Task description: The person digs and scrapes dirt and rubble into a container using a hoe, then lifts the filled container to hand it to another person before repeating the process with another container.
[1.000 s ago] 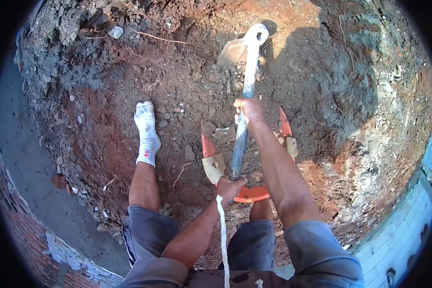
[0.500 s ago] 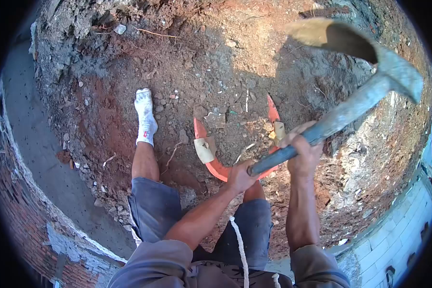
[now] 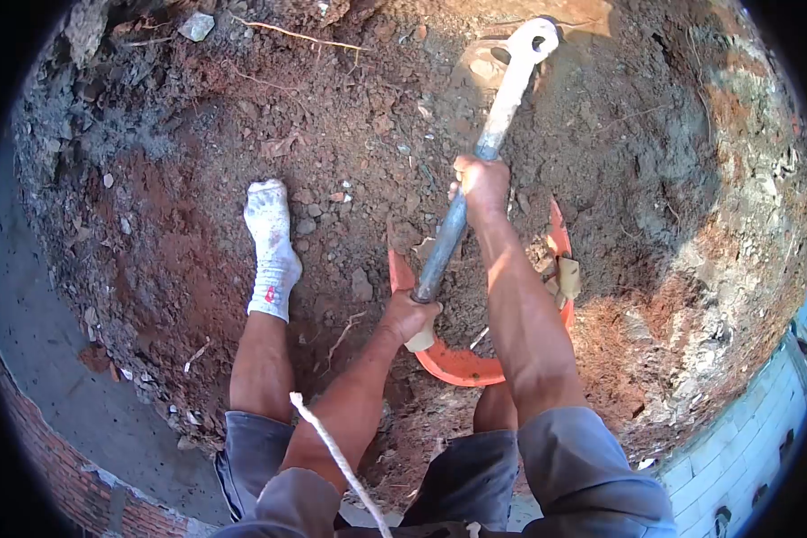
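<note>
Both of my hands are wrapped round the long grey handle of a hoe. My left hand is closed at the handle's near end. Farther up, my right hand grips the middle of the shaft. The hoe's pale, sunlit head is down at the soil at the top of the view, and its blade is mostly hidden. Below the handle lies an orange U-shaped scoop basket with beige wraps on its sides, its pointed ends facing away from me. My left hand overlaps one wrap in view.
My white-socked foot stands on the loose brown soil, left of the scoop basket. Stones and roots lie about. A grey concrete strip curves along the left, with brickwork beyond. A pale block wall is at lower right.
The hoe has swung from raised at the upper right down to the soil at the top centre. Both hands moved with it, the right one forward and left. The view has shifted slightly.
</note>
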The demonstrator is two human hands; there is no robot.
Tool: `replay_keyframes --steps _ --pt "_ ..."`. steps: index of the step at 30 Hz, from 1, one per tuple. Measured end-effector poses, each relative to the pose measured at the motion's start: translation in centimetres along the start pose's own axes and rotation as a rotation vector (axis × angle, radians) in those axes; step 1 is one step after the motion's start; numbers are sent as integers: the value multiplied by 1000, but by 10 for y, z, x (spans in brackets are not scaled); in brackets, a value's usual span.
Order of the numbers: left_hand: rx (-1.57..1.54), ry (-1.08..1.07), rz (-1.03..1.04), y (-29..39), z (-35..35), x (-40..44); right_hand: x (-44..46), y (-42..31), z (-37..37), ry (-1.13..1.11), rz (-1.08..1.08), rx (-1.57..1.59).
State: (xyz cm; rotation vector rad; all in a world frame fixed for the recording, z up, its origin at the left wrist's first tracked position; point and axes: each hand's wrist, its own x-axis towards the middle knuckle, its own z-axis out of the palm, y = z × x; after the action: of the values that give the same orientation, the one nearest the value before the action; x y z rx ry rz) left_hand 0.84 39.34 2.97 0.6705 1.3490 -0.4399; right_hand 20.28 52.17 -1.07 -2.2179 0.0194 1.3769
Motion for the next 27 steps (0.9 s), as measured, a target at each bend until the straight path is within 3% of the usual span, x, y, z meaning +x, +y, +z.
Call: replay_keyframes --steps 2,5,9,15,20,22,23,25,26,27 --pt "-5 -33 -83 -1 19 -41 -21 5 -9 -42 88 108" --pt "-119 -4 34 59 6 -78 -13 -43 -27 -63 83 342" --pt "-135 55 68 81 0 -126 -34 -60 -28 -129 136 305" --pt "252 134 -80 4 3 -115 -32 0 -41 -109 203 466" --pt "273 253 -46 -58 93 -132 -100 74 -92 -122 189 441" --pt "256 107 -236 -110 130 -181 -163 148 -125 -220 156 375" --pt "247 -11 -346 -137 142 -197 -206 152 -128 -70 232 381" --pt "140 -26 -160 -195 171 -221 -253 181 -143 -71 282 329" --pt "83 -30 -75 -211 180 -225 -254 162 -153 -62 180 380" --pt "120 -3 -13 -170 180 -212 -260 123 -171 -46 94 427"
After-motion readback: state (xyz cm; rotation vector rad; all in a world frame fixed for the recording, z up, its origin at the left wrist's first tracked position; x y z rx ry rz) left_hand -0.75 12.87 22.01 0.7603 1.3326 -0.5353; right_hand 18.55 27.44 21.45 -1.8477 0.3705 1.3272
